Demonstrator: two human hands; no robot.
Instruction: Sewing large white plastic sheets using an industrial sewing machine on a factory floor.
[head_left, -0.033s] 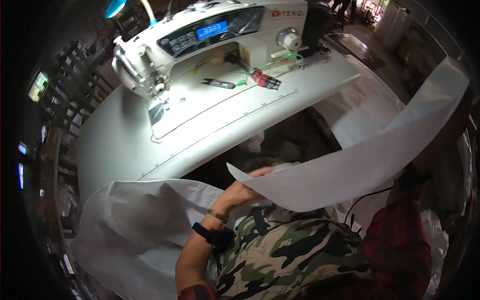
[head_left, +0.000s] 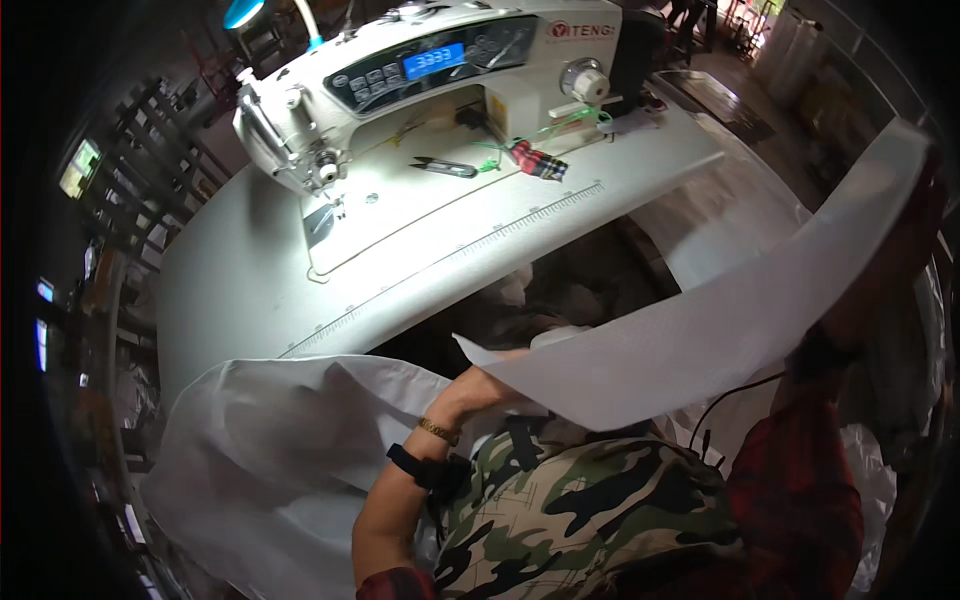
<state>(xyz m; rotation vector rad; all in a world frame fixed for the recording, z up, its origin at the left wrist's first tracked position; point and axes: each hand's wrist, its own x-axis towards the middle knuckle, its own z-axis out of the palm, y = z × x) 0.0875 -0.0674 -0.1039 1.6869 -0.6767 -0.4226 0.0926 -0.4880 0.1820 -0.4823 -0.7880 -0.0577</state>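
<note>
A long strip of white woven sheet point(head_left: 680, 360) hangs across in front of me, rising toward the far right. My left hand point(head_left: 482, 388) reaches under its left end, and the sheet hides most of the fingers. At the upper right, in deep shadow, my right hand point(head_left: 890, 255) holds up the raised end; its fingers barely show. Beyond the sheet stands a white sewing machine point(head_left: 430, 75) with a lit blue display. Thread snips point(head_left: 445, 166) lie on its white table point(head_left: 230, 290), beside a small red plaid cloth bundle point(head_left: 538, 160) with green thread.
More white sheet point(head_left: 290, 450) is heaped at the left, against the table's front edge. Translucent sheeting point(head_left: 720, 220) hangs beyond the table's right end. A black cable point(head_left: 735, 392) runs near my right arm. Above the machine is a blue-rimmed lamp point(head_left: 243, 12).
The view has shifted slightly, so the machine and table appear a little farther right and lower. The raised right end of the sheet has dipped slightly; my left hand stays in about the same place.
</note>
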